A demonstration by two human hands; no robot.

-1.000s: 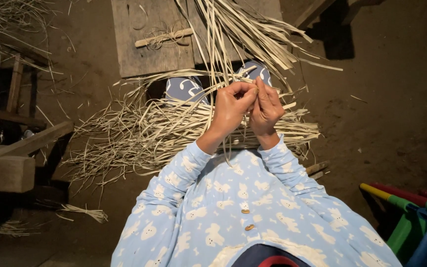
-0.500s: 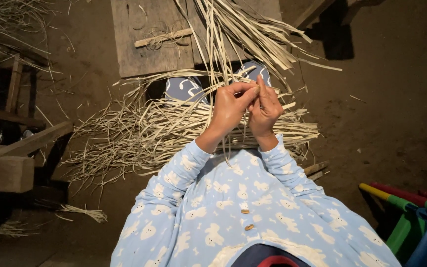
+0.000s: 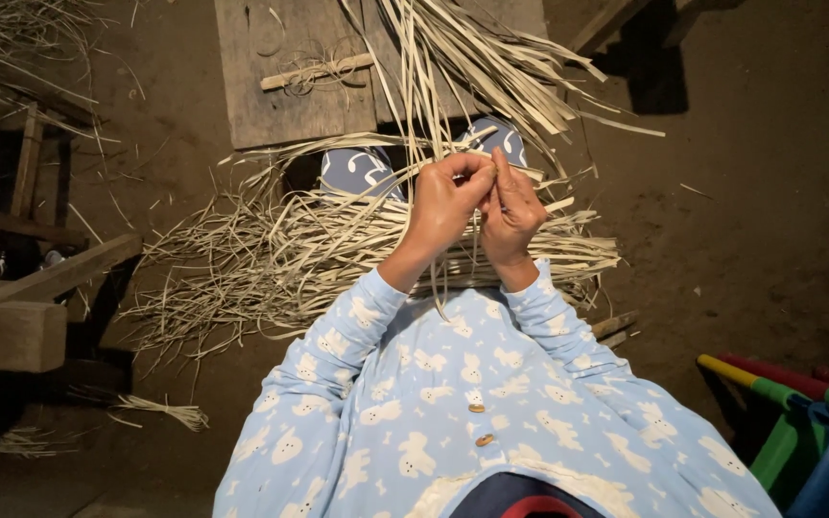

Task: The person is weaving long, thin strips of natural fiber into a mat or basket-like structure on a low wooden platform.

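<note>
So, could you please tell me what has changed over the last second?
Very little. Both hands, the left hand and right hand, shifted only slightly and still pinch the same pale strips between their fingertips. The heap of strips on the ground and the wooden board stayed put.

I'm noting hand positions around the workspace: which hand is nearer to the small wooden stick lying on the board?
Left. The left hand is below the wooden stick and a little to its right; the right hand sits farther right, pressed against the left around the pale strips.
</note>
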